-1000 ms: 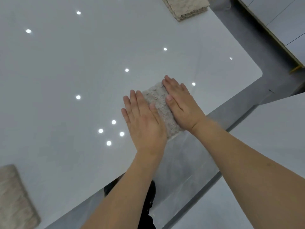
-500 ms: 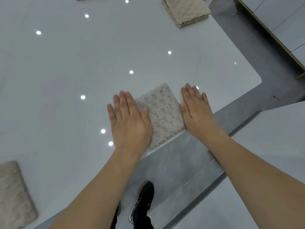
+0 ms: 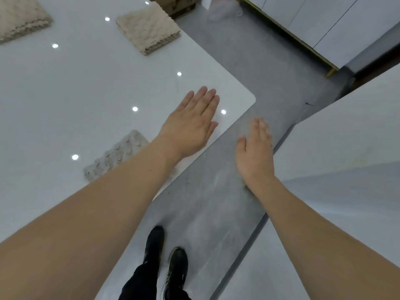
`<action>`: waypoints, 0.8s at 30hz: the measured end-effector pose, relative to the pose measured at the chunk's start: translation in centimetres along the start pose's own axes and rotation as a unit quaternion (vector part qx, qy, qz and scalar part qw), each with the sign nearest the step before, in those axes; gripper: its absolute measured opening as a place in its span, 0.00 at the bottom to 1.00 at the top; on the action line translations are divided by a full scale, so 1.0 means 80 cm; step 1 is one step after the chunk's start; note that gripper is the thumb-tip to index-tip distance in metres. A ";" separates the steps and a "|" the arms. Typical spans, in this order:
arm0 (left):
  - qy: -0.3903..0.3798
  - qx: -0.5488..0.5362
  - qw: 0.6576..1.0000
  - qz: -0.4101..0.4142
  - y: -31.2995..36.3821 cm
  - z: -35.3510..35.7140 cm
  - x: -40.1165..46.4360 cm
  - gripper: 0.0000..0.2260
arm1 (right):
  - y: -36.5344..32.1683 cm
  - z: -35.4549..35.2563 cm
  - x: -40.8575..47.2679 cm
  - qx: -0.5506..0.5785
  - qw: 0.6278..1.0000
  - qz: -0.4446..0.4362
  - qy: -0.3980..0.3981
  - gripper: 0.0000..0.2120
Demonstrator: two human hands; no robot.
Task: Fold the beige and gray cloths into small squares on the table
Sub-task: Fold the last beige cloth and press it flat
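Note:
A gray cloth (image 3: 116,155), folded into a small square, lies near the front edge of the white table (image 3: 86,94); my left forearm hides its near corner. My left hand (image 3: 191,124) hovers flat over the table's right corner, right of the cloth, fingers together and holding nothing. My right hand (image 3: 255,152) is off the table, over the floor gap, open and empty. A folded beige cloth (image 3: 149,27) sits at the table's far edge. Another beige cloth (image 3: 20,17) lies at the far left.
A second white surface (image 3: 346,148) stands to the right across a narrow strip of gray floor (image 3: 205,202). My shoes (image 3: 166,263) show below. A cardboard box (image 3: 173,3) and a plastic bag (image 3: 223,7) sit on the floor beyond the table.
Both hands have lifted off the gray cloth and swung right. The view has turned right too, so the cloth now sits left of my hands.

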State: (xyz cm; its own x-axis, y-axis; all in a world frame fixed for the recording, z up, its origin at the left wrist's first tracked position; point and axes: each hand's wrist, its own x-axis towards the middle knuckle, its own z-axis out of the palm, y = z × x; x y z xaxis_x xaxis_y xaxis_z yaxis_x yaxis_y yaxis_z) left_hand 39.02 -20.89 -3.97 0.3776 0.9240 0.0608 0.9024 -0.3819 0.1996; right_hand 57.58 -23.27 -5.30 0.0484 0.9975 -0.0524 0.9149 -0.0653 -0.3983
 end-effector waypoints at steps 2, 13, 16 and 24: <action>-0.006 -0.002 0.999 0.033 0.015 -0.003 0.037 0.26 | 0.015 -0.012 0.013 0.002 1.000 0.020 0.016 0.26; -0.055 0.016 0.987 0.148 0.100 0.020 0.221 0.28 | 0.126 -0.065 0.096 -0.006 0.996 0.090 0.011 0.27; -0.054 0.007 0.990 0.129 0.103 0.028 0.258 0.28 | 0.151 -0.072 0.133 -0.016 0.996 0.086 -0.005 0.27; -0.048 -0.004 0.999 0.025 0.050 0.050 0.325 0.27 | 0.140 -0.064 0.253 -0.018 0.998 0.024 -0.057 0.27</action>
State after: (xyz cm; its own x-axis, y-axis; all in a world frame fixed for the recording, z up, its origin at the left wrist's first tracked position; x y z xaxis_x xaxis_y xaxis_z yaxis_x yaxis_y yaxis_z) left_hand 53.29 1.53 -5.48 0.4403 0.8976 -0.0228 0.8806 -0.4267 0.2061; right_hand 70.87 -3.67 -6.14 0.0489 0.9831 -0.1762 0.9262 -0.1106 -0.3603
